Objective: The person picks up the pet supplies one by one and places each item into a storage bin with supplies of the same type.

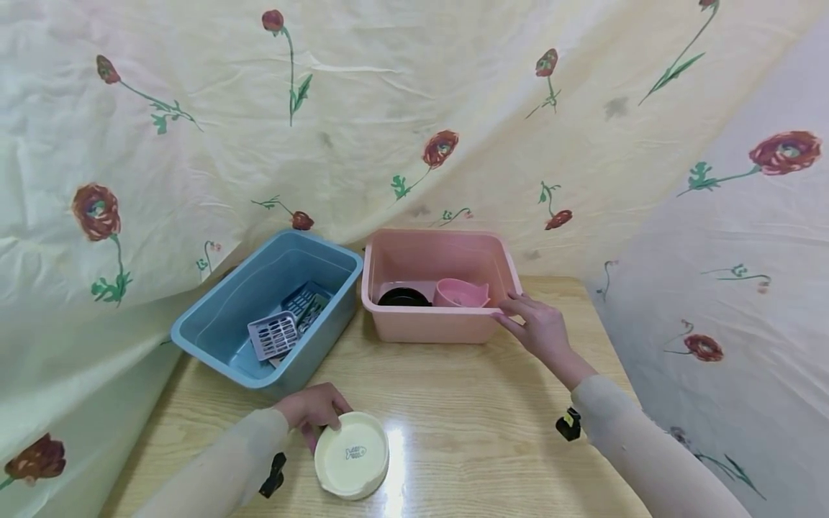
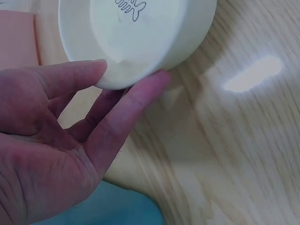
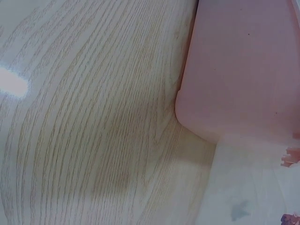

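My left hand (image 1: 317, 409) pinches the edge of a cream pet bowl (image 1: 352, 457) with a fish-bone print inside. In the left wrist view the thumb lies over the rim of the cream bowl (image 2: 136, 42) and the other fingers reach beneath it. At the front right corner of the pink bin (image 1: 434, 327), my right hand (image 1: 534, 324) grips the rim, fingers over the edge and thumb on the outer side. Inside that bin are a pink bowl with pointed ears (image 1: 461, 293) and a black round dish (image 1: 404, 296). The right wrist view shows only the pink bin's wall (image 3: 243, 70), not the hand.
A blue bin (image 1: 223, 363) stands at an angle on the left, holding a grey slotted scoop (image 1: 274, 335), a blue slotted piece (image 1: 299, 298) and other small items. Behind the wooden table (image 1: 466, 410) hangs a flowered cloth (image 1: 363, 108), which also runs along both sides.
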`<state>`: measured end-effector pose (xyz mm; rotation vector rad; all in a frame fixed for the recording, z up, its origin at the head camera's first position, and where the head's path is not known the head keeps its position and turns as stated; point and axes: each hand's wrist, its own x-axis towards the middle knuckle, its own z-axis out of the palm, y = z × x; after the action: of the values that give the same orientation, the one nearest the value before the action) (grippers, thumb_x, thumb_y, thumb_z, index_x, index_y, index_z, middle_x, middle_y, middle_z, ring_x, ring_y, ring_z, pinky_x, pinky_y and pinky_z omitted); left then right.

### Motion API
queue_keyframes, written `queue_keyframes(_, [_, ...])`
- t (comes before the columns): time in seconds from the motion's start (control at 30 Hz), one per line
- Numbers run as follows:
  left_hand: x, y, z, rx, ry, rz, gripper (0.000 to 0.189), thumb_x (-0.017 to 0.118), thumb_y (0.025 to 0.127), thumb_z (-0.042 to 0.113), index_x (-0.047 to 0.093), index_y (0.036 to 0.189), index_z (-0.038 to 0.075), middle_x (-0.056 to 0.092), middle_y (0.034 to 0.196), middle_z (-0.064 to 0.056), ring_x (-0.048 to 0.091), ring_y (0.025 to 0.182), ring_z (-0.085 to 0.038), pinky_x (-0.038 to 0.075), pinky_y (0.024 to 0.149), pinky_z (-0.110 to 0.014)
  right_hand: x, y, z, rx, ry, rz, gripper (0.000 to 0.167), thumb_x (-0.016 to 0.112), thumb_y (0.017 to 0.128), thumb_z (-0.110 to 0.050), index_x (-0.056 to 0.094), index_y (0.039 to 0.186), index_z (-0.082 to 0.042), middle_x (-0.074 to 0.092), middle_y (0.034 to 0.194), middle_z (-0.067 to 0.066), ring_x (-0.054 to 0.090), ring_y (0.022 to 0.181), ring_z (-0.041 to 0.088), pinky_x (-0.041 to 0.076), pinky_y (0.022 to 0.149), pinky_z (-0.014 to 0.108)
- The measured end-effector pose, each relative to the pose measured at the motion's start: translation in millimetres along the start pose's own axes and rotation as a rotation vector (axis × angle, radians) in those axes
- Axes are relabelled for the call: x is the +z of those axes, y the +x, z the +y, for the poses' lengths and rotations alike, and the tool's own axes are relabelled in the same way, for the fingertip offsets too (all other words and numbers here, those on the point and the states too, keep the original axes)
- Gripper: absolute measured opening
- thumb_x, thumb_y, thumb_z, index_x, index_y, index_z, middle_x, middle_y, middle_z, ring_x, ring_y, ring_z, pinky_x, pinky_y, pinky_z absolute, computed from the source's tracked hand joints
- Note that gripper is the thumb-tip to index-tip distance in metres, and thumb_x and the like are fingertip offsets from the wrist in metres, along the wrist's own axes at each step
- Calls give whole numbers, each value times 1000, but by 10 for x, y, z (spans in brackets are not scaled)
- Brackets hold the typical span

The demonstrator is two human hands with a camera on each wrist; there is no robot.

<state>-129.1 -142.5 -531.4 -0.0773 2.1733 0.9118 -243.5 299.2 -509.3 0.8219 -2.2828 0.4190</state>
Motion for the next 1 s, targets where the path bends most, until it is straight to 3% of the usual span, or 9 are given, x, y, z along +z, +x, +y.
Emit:
queue_keyframes(0.2, [-74,-56,237,34,-4,-29,34,74,91,-10,82,117,10,70,92,-11,75,78,-26,67,60,-39,-22,8,-24,-2,-3,7,32,93,77,-23,82,101,-4,80,100,22,76,94,51,63,61,60])
queue_keyframes(0.43, [-302,-95,533,76,9,-109,32,73,95,-6,81,120,12,73,94,-10,75,83,-25,67,61,-39,-29,-3,-55,-6,-8,24,32,91,77,-23,82,100,-2,79,104,25,76,94,51,62,60,60])
queue_keyframes(0.67, [-622,-215,887,99,81,-129,36,71,98,-3,78,129,12,72,103,-9,74,89,-25,67,64,-40,-26,-41,-112,-5,11,42,32,86,90,-33,83,100,-4,77,110,27,76,94,50,61,56,57])
queue_keyframes(0.83, [-900,-335,1182,94,113,-106,37,71,98,-3,76,132,10,72,108,-12,74,92,-28,68,70,-43,-27,-76,-142,11,17,37,31,92,80,-23,83,103,-5,77,112,27,76,96,50,61,56,55])
queue_keyframes(1.0, [-1212,-397,1471,113,168,-57,37,70,99,-2,73,135,7,74,110,-14,73,93,-27,68,72,-43,-23,-92,-161,23,3,38,32,92,77,-22,83,104,-5,76,114,27,76,97,50,62,57,56])
